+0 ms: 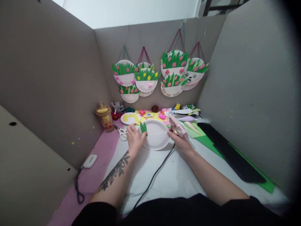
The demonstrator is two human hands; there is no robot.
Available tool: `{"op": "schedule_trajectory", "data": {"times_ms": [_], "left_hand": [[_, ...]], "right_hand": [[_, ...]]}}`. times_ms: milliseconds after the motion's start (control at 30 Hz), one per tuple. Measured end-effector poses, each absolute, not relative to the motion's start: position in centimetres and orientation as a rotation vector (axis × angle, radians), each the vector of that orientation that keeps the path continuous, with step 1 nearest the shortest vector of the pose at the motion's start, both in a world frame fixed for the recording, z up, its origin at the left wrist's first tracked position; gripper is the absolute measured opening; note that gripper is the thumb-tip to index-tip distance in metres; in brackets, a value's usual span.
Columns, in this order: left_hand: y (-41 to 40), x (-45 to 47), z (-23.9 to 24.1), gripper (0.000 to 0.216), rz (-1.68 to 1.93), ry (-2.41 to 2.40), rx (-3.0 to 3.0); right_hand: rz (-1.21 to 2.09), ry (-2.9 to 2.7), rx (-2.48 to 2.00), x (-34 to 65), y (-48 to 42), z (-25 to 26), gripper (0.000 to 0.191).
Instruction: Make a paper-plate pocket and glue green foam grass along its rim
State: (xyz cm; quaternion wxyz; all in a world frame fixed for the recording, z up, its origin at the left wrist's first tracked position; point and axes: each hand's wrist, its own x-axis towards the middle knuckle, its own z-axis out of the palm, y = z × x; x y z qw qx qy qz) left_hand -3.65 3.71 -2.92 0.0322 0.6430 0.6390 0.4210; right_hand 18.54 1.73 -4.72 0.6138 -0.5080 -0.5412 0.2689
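A white paper plate (156,135) with a crimped rim is held up between my hands above the white table covering. My left hand (135,137) grips its left edge, thumb over a green paper leaf piece (143,128) with pointed tips that lies on the plate. In my right hand (180,139) is a pink glue gun (176,126), at the plate's right rim. From the gun a black cord (155,172) runs down across the table toward me. The fingers behind the plate are hidden.
White scissors (122,134) and a brown cup (105,118) stand left. Craft bits and a plate with yellow pieces (130,118) lie behind. Finished plate baskets (174,64) hang on the grey back panel. A black flat strip (237,160) lies right; a white case (90,161) lies left.
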Motion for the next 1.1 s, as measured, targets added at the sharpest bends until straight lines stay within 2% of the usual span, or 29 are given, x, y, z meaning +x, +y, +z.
{"op": "schedule_trajectory", "data": {"times_ms": [67,167,600,1100], "left_hand": [[4.2,-3.7,-3.3,0.08,1.335,1.797,1.88],[5.0,-3.7,-4.1,0.086,1.267,1.65,1.695],[5.8,-4.5,-3.8,0.074,1.243,1.533,1.562],[5.7,-5.3,-2.7,0.08,1.178,1.486,1.821]], "right_hand": [[0.628,-1.247,-1.166,18.5,1.7,-4.7,0.029],[0.622,-1.238,-1.163,18.5,1.7,-4.7,0.029],[0.589,-1.262,-1.15,18.3,1.5,-4.4,0.028],[0.561,-1.283,-1.077,17.7,0.9,-3.7,0.03]]}}
